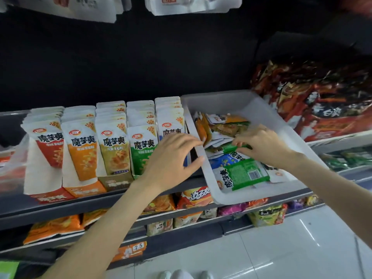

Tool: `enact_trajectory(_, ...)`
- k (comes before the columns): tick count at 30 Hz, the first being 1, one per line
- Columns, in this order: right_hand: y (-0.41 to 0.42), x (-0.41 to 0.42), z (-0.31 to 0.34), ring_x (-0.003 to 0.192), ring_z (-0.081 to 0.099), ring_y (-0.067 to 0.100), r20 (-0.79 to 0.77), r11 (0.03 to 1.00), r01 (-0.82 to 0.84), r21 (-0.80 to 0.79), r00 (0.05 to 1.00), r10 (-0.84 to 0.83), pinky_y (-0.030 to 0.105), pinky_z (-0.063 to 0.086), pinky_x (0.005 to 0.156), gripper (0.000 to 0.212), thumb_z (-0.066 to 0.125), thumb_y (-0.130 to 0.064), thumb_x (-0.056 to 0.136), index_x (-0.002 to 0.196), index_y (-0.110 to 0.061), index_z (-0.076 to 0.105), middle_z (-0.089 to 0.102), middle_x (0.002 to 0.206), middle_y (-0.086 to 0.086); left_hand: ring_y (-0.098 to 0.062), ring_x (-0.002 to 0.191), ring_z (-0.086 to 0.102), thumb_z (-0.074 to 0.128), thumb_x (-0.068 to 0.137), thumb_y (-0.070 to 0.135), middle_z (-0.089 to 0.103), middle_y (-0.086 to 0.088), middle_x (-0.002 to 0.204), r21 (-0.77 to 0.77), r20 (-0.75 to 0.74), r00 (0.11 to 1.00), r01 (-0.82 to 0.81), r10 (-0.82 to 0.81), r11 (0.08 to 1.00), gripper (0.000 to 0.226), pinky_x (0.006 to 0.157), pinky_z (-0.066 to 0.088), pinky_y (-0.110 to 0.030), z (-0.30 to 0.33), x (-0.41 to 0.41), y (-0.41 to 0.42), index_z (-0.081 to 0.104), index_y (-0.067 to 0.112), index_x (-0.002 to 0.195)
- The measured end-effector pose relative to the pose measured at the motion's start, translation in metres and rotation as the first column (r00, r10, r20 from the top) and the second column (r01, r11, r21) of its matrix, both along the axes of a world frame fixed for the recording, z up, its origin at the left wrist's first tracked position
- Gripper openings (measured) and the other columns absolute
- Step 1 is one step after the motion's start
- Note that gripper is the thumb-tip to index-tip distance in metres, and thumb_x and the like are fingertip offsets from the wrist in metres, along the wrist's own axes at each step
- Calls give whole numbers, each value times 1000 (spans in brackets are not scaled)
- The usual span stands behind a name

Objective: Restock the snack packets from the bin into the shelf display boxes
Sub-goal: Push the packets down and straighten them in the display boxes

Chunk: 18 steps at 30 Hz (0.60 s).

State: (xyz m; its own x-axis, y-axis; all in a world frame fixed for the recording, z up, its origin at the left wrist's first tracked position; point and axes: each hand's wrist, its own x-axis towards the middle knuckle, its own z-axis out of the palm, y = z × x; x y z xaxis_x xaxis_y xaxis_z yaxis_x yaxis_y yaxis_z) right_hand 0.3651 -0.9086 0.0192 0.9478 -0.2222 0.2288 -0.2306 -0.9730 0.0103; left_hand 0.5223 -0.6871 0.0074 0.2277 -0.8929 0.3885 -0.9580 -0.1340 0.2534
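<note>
A white plastic bin (285,135) rests tilted on the shelf at the right, holding several loose snack packets (247,174) in green, blue, orange and white. My right hand (261,143) reaches into the bin and pinches a green packet (231,147) near the bin's middle. My left hand (173,160) hovers with loosely curled fingers at the bin's left wall, in front of the blue display box, and holds nothing. Left of the bin stand display boxes (114,146) full of upright packets: red, orange, tan, green and blue rows.
Large red snack bags (322,105) lie stacked right of the bin. White packets (96,7) hang above. Lower shelves (161,206) carry orange, purple and green bags. A price tag (130,250) sits on the bottom rail. White floor tiles (281,248) show below.
</note>
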Motion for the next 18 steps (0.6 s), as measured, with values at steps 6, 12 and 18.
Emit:
enact_trajectory(6, -12, 25, -14, 108, 59, 22, -394, 945, -95, -314, 918, -39, 34, 43, 92, 25, 52, -38, 94, 112, -24, 63, 67, 111, -5, -11, 132, 39, 25, 90, 61, 48, 7, 141, 132, 32, 999, -14, 10, 991, 64, 113, 12, -27, -5, 0, -9, 50, 23, 136)
enact_trajectory(12, -8, 33, -21, 69, 67, 20, -512, 866, -268, -423, 859, 15, 29, 49, 57, 16, 60, 0, 82, 80, -15, 65, 68, 74, -1, -13, 125, 49, 31, 91, 58, 56, 5, 134, 99, 48, 999, -19, 14, 995, 59, 110, 21, -31, -6, 1, -11, 57, 21, 129)
enact_trajectory(18, -1, 10, 9, 45, 42, 16, 19, 969, -166, -184, 985, 173, 20, 37, 39, 11, 64, -8, 78, 69, -13, 59, 59, 61, -1, -3, 120, 47, 40, 89, 62, 57, 12, 127, 5, -238, 970, -39, 39, 999, 54, 101, 29, -21, 17, 2, -22, 57, 28, 127)
